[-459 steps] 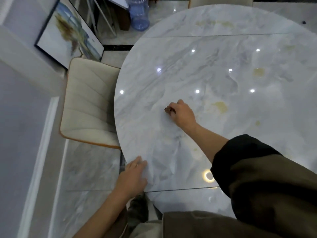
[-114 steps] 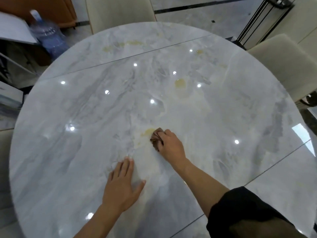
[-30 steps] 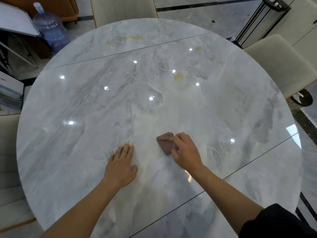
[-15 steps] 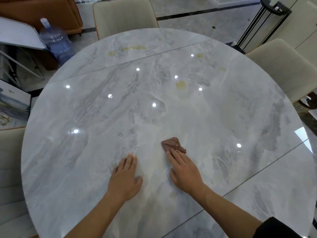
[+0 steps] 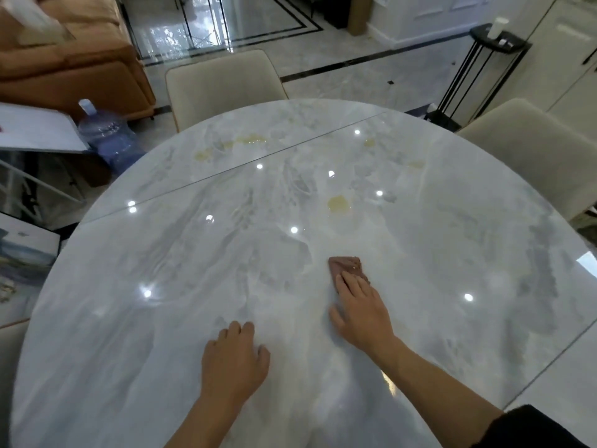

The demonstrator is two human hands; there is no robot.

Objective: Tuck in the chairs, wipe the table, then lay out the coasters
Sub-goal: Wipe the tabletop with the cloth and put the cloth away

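Observation:
A round table [image 5: 161,286] with a glossy grey-white marble top fills the view. A small folded brown cloth [image 5: 345,266] lies on it right of centre. My right hand [image 5: 361,308] lies flat with straight fingers, the fingertips pressing on the cloth's near edge. My left hand [image 5: 234,360] rests palm down on the bare marble nearer to me, holding nothing. Yellowish stains show on the marble, one [image 5: 337,202] beyond the cloth and a streak [image 5: 232,145] near the far edge. No coasters are in view.
Cream chairs stand at the far side [image 5: 223,82], at the right [image 5: 533,150] and at the near left [image 5: 8,350]. An orange sofa [image 5: 71,59], a blue water bottle [image 5: 106,134], a leaning picture [image 5: 26,257] and a black stand [image 5: 478,69] surround the table.
The right hand has gone from gripping the cloth to lying flat, fingertips on its near edge. My head has lifted, so more of the room beyond the table shows.

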